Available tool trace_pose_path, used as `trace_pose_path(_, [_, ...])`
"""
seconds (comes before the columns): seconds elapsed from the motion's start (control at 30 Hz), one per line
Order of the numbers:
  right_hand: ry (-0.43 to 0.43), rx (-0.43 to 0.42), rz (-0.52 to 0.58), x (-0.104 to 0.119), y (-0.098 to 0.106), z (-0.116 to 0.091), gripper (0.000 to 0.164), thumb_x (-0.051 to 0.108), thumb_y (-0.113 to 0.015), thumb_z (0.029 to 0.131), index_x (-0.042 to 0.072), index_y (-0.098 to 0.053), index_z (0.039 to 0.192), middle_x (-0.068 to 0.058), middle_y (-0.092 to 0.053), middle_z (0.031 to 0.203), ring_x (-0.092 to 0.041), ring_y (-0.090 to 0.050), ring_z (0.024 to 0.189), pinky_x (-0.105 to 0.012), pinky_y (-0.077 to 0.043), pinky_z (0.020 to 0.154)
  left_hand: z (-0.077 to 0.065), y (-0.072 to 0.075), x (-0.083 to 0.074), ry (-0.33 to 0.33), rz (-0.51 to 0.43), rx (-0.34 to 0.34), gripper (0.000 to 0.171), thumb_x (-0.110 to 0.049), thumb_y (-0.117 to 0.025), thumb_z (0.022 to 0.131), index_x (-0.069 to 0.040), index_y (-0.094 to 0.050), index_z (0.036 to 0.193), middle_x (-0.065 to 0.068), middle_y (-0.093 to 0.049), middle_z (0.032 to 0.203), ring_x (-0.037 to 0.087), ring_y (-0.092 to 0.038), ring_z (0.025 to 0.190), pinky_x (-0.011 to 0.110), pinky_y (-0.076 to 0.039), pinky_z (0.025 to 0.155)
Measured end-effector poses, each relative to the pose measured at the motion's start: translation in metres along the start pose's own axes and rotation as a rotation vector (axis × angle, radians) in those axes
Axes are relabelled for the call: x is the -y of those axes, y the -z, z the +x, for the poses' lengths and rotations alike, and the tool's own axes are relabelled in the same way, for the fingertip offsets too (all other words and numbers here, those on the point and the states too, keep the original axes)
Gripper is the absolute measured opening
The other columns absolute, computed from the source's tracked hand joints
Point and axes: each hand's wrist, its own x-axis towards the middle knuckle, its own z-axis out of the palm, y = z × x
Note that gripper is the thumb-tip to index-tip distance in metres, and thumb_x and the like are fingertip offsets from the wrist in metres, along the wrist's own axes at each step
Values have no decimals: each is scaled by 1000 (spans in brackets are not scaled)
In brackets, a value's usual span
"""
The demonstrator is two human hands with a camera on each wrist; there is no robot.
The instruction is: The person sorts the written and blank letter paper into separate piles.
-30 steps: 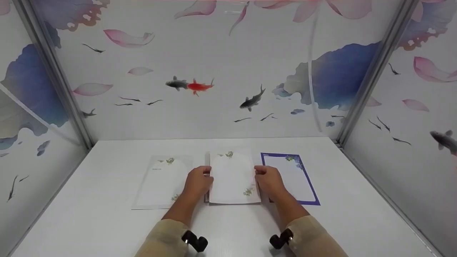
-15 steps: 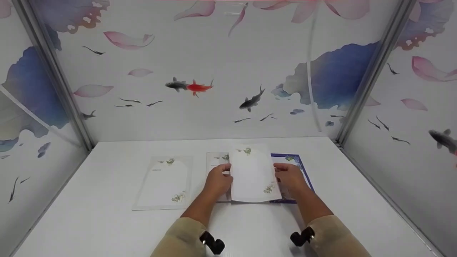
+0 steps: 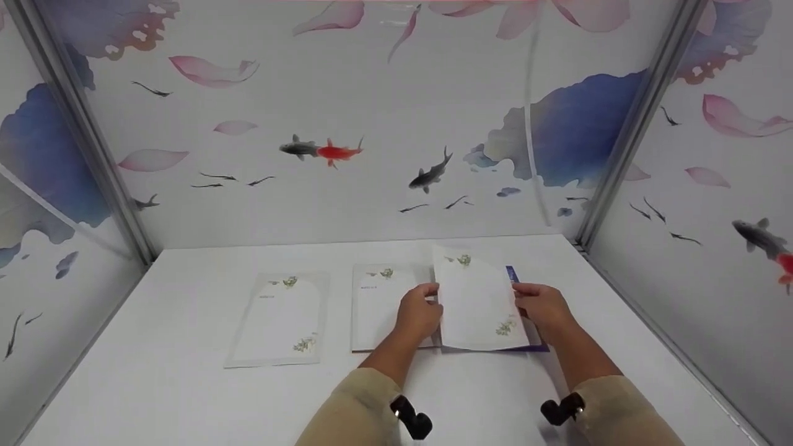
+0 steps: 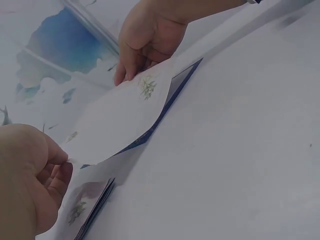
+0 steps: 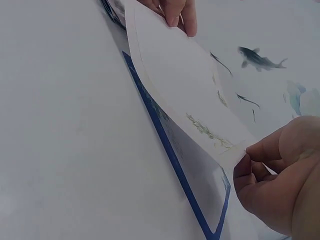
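Note:
A sheet of white paper [image 3: 480, 303] with small green flower prints hangs between my two hands, slightly bowed. My left hand [image 3: 419, 313] pinches its left edge between thumb and fingers. On the opposite edge, my right hand [image 3: 545, 305] pinches it the same way. Beneath it lies a blue-bordered sheet [image 5: 172, 155], mostly covered in the head view, with its border showing at the right and bottom. Just left of the left hand is a stack of similar flowered sheets [image 3: 384, 316], whose layered dark edge shows in the left wrist view.
Farther left on the white table [image 3: 167, 378] lies another flowered sheet [image 3: 279, 328]. Upright panels printed with fish and petals, such as the back wall [image 3: 347, 204], enclose the table at the back and both sides.
Both hands have carried the white sheet rightward, from above the middle stack to above the blue-bordered sheet. The middle stack is now largely uncovered, and the blue-bordered sheet is mostly hidden.

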Motion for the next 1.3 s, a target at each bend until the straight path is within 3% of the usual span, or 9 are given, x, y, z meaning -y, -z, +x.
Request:
trace_pose_path(0.2, [-16,-12,-3,-10,19,2,48,7,-55,108,4,-53,156,-21,-57,154,-30,-59,137,-43,-52,118,-2,-17,-10,40,-16,39,46,-8,-63,101,-12,-63,147,6,-68,144,22,-67,130,40,-56,112])
trace_pose_path(0.37, [-10,-24,-4,-18,31,3,48,6,-56,107,0,-52,155,-22,-58,152,-29,-60,136,-29,-59,102,-3,-31,-15,70,-23,64,46,-10,-64,102,-12,-62,148,7,-67,147,23,-65,135,41,-55,114])
trace_pose_path(0.47, [-3,-26,-12,-21,36,3,49,5,-56,107,-2,-52,155,-24,-58,153,-31,-60,137,-23,-58,93,-4,-37,-17,57,1,64,44,-7,-63,103,-13,-65,146,7,-67,148,26,-62,140,42,-53,116])
trace_pose_path(0.6, [-3,-28,-31,-23,40,3,49,6,-59,105,-3,-54,153,-25,-58,154,-32,-60,139,-23,-58,91,-4,-42,-17,25,34,42,42,-5,-60,103,-11,-66,144,9,-68,147,30,-59,145,44,-50,120])
trace_pose_path(0.7, [-17,-31,-64,-24,42,3,48,10,-60,106,-2,-56,152,-25,-60,153,-30,-63,134,-23,-58,89,-4,-44,-16,6,51,34,41,-4,-59,104,-9,-66,144,11,-69,146,32,-60,144,46,-50,120])
trace_pose_path(0.97, [-28,-28,-77,-25,48,2,49,19,-63,106,-4,-58,149,-24,-67,142,-17,-70,103,-23,-60,83,-8,-43,-13,-27,76,50,42,-5,-58,104,-7,-65,145,12,-69,145,32,-61,142,46,-50,120])
trace_pose_path(1.3, [-34,-25,-81,-19,48,3,51,24,-60,109,-1,-54,153,-23,-64,145,-22,-68,113,-29,-61,93,-9,-33,-13,-31,58,62,43,-12,-64,103,-7,-63,145,12,-70,140,29,-64,136,45,-53,117])
